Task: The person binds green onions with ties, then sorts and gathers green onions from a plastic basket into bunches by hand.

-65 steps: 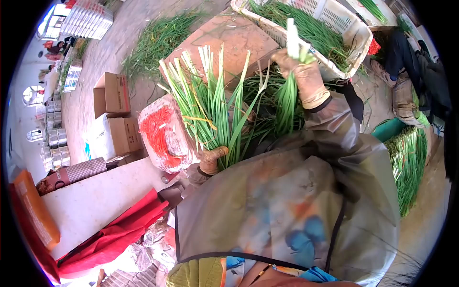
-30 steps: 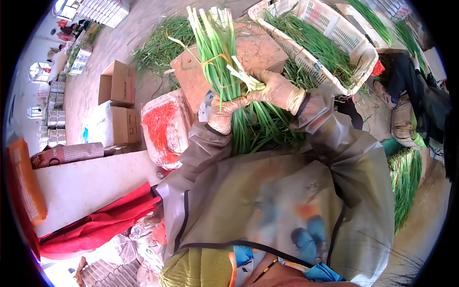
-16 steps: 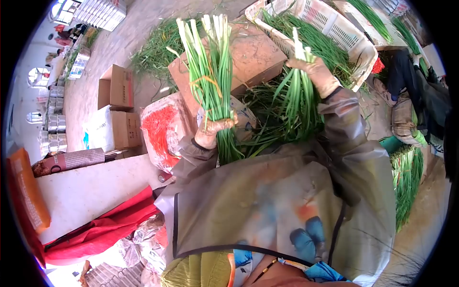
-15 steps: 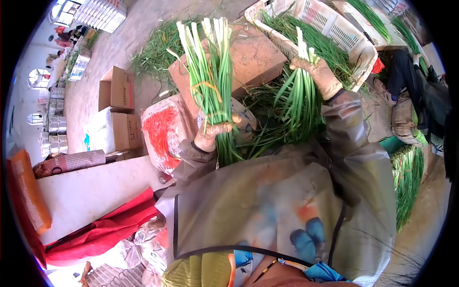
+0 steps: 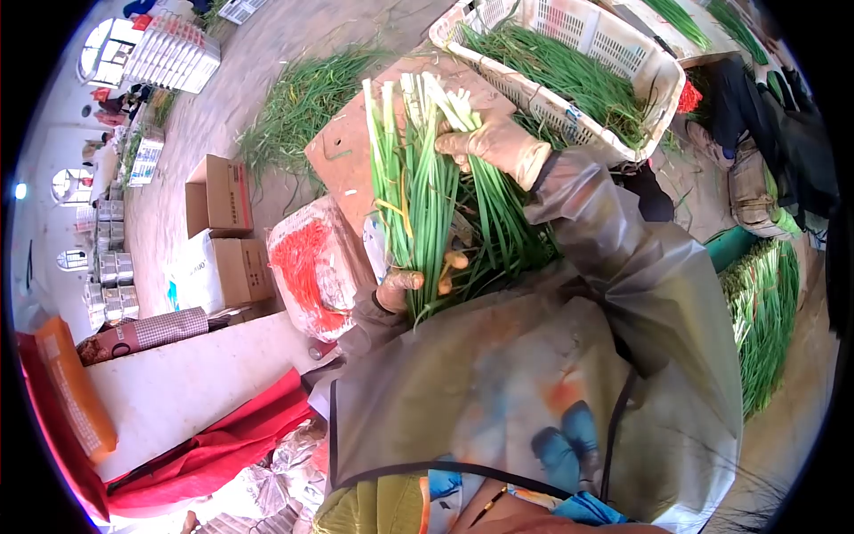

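Observation:
In front of my chest, my left hand (image 5: 402, 290) is closed around the leafy lower part of a bunch of garlic chives (image 5: 411, 196), white stem ends pointing up. Thumb and fingertips show on either side of the leaves. My gloved right hand (image 5: 498, 149) grips a smaller bunch of garlic chives (image 5: 503, 200) just below its white ends, the leaves hanging down. The two bunches are side by side, touching or overlapping at the top. Part of the right fingers is hidden behind the stems.
A white plastic crate (image 5: 614, 147) of greens stands at the back right, beside a brown board (image 5: 342, 147). Loose greens (image 5: 302, 111) lie on the floor. Red ties (image 5: 307, 267) rest on a package at left, near cardboard boxes (image 5: 218, 196). Another person's legs (image 5: 747, 125) are at right.
My right hand has moved left with its smaller bunch, bringing it against the bunch in my left hand. The left hand's bunch has come slightly lower.

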Available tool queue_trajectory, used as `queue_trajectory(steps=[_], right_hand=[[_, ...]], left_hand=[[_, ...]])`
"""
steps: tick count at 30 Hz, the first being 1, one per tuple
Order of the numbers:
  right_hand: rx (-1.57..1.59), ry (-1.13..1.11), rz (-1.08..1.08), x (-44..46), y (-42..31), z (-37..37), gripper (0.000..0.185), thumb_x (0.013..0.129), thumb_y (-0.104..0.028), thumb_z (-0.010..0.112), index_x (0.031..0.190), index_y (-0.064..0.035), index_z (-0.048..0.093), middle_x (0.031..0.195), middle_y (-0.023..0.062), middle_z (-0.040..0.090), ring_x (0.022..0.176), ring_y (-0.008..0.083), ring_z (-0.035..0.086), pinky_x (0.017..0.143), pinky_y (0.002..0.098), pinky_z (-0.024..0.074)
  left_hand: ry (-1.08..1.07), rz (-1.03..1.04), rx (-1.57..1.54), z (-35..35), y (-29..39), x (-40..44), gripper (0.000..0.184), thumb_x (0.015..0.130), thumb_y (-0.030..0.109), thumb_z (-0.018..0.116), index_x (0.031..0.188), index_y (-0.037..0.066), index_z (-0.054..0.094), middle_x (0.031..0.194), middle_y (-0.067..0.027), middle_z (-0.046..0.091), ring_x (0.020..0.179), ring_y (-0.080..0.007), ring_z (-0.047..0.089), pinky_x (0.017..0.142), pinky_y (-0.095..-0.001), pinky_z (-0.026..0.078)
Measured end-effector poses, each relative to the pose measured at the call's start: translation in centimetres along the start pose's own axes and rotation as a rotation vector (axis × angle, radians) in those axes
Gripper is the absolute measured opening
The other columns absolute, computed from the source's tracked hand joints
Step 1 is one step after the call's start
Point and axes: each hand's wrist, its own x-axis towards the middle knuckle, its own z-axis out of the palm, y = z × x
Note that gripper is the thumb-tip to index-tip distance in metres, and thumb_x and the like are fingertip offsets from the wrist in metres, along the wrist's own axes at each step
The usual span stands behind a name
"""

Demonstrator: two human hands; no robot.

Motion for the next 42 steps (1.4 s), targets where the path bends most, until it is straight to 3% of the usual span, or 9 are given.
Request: queue_trajectory(steps=[6, 16, 19, 24, 28, 29, 33, 36, 42], right_hand=[[0.113, 0.044, 0.096, -2.6, 1.3, -0.9, 0.016, 0.076, -0.009, 0.066, 0.086, 0.0008, 0.058, 0.065, 0.0055, 0.057, 0.051, 0.0128, 0.053, 0.046, 0.0235, 0.0426], [-0.105, 0.029, 0.140, -3.2, 2.9, 0.9, 0.019, 0.074, -0.011, 0.067, 0.088, -0.0003, 0.059, 0.069, 0.0021, 0.056, 0.053, 0.0109, 0.051, 0.049, 0.0239, 0.0425], [0.179, 0.048, 0.247, -3.6, 0.5, -0.2, 0.011, 0.073, -0.007, 0.067, 0.079, -0.0024, 0.060, 0.064, 0.0018, 0.056, 0.050, 0.0101, 0.050, 0.046, 0.0226, 0.0428], [0.402, -0.189, 0.197, -5.0, 0.0, -5.3, 0.021, 0.074, -0.025, 0.063, 0.080, -0.0050, 0.059, 0.059, 0.0011, 0.052, 0.047, 0.0088, 0.045, 0.044, 0.0203, 0.0373], [-0.341, 0.358, 0.175, -3.1, 2.3, -6.7, 0.020, 0.078, -0.016, 0.064, 0.089, -0.0008, 0.061, 0.061, 0.0001, 0.052, 0.050, 0.0087, 0.047, 0.045, 0.0223, 0.0382], [-0.260, 0.403, 0.092, -3.0, 2.4, -6.2, 0.019, 0.078, -0.015, 0.065, 0.089, -0.0007, 0.061, 0.064, 0.0010, 0.055, 0.051, 0.0081, 0.048, 0.046, 0.0211, 0.0396], [-0.117, 0.297, 0.196, -3.3, 1.9, -1.7, 0.033, 0.073, -0.021, 0.072, 0.095, -0.0001, 0.060, 0.068, 0.0014, 0.058, 0.050, 0.0068, 0.049, 0.044, 0.0194, 0.0405], [-0.126, 0.001, 0.264, -2.5, 3.0, 1.4, 0.023, 0.077, -0.018, 0.067, 0.087, -0.0001, 0.058, 0.071, 0.0029, 0.057, 0.053, 0.0093, 0.049, 0.047, 0.0232, 0.0417], [-0.248, -0.103, 0.331, -2.2, 2.7, 0.8, 0.015, 0.081, -0.013, 0.061, 0.084, 0.0016, 0.059, 0.070, 0.0045, 0.060, 0.052, 0.0104, 0.050, 0.047, 0.0243, 0.0421]], left_hand=[[0.304, 0.124, 0.066, 1.7, 0.1, -1.1, 0.072, 0.064, 0.021, 0.073, 0.124, 0.000, 0.039, 0.110, -0.0202, 0.055, 0.083, -0.0237, 0.059, 0.070, -0.0305, 0.051], [0.332, 0.109, 0.212, 1.9, 0.3, 1.3, 0.060, 0.067, 0.022, 0.072, 0.116, 0.000, 0.047, 0.097, -0.0098, 0.061, 0.083, -0.0194, 0.060, 0.073, -0.0289, 0.050], [0.327, 0.133, 0.135, 1.7, 0.3, 1.7, 0.049, 0.069, 0.008, 0.066, 0.114, 0.001, 0.048, 0.097, -0.0094, 0.061, 0.085, -0.0204, 0.060, 0.074, -0.0323, 0.051], [0.402, 0.186, 0.037, 1.4, 0.0, 0.8, 0.045, 0.068, 0.008, 0.066, 0.110, 0.002, 0.052, 0.094, -0.0080, 0.061, 0.079, -0.0199, 0.061, 0.071, -0.0302, 0.051], [0.396, 0.223, 0.003, 1.6, -0.1, 0.1, 0.047, 0.067, 0.006, 0.067, 0.111, 0.001, 0.052, 0.095, -0.0092, 0.061, 0.082, -0.0210, 0.061, 0.074, -0.0326, 0.052], [0.421, 0.251, 0.056, 3.0, 0.4, 0.2, 0.045, 0.067, 0.007, 0.068, 0.109, 0.002, 0.052, 0.091, -0.0073, 0.061, 0.079, -0.0193, 0.060, 0.072, -0.0321, 0.051], [0.443, 0.287, 0.133, 3.1, 0.5, 0.8, 0.043, 0.066, 0.006, 0.069, 0.106, 0.002, 0.054, 0.089, -0.0059, 0.061, 0.076, -0.0176, 0.060, 0.068, -0.0289, 0.050], [0.415, 0.243, 0.125, 2.2, 0.1, 0.8, 0.044, 0.065, 0.004, 0.069, 0.107, 0.002, 0.054, 0.092, -0.0074, 0.062, 0.078, -0.0187, 0.061, 0.068, -0.0294, 0.051], [0.419, 0.165, 0.194, -0.3, -0.3, -1.0, 0.050, 0.065, 0.001, 0.072, 0.111, 0.001, 0.054, 0.096, -0.0066, 0.062, 0.082, -0.0181, 0.060, 0.075, -0.0299, 0.049]])
